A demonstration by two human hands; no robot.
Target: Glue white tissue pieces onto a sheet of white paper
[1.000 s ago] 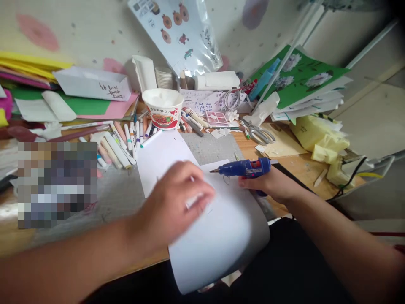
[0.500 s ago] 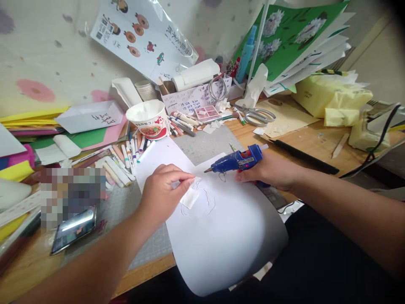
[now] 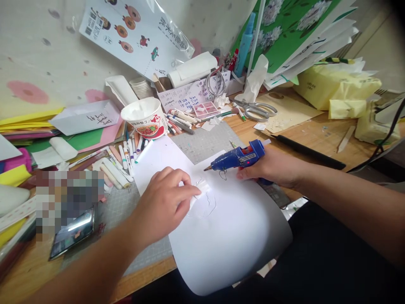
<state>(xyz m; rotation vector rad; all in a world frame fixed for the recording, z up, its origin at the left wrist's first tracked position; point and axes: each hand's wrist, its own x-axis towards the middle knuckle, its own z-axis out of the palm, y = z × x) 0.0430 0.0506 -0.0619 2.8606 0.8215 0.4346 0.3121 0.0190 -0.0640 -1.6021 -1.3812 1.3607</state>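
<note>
At frame centre the left hand (image 3: 167, 202) pinched a small white paper scrap (image 3: 202, 188) onto the large curled white sheet (image 3: 234, 228), best pressed flat and evenly, while the right hand (image 3: 274, 169), its grip closed around the blue hot-glue gun (image 3: 238, 157), held the nozzle just beside it.

The bare left forearm reaches in from the lower left of the white sheet (image 3: 234, 236), wrist straight; the left hand (image 3: 167, 198) lies palm down over the sheet's upper left part, thumb and fingertips pinched together; the right forearm crosses the sheet's right edge; the right hand (image 3: 272, 169) sits at its upper right edge, fingers curled in a closed grip.
</note>
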